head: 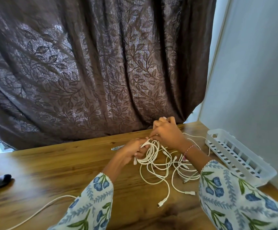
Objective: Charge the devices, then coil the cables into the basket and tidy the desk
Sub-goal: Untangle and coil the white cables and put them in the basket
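Several white cables [161, 170] lie tangled on the wooden desk [68, 165] in front of me. My left hand [131, 151] grips a coil of white cable [151, 151] held upright over the desk. My right hand [166, 131], just above and behind the coil, pinches a strand of that cable and holds it up. A white slotted basket [237, 155] stands at the right by the wall, with no cable visible in it. At the far left a small black device [0, 180] lies with a white cable [40, 211] plugged into it.
A pen [117, 147] lies on the desk beyond my left hand. A dark brown leaf-patterned curtain [93, 72] hangs behind the desk. A pale wall [254, 80] closes the right side. Loose cable ends [161, 202] lie near the desk's front.
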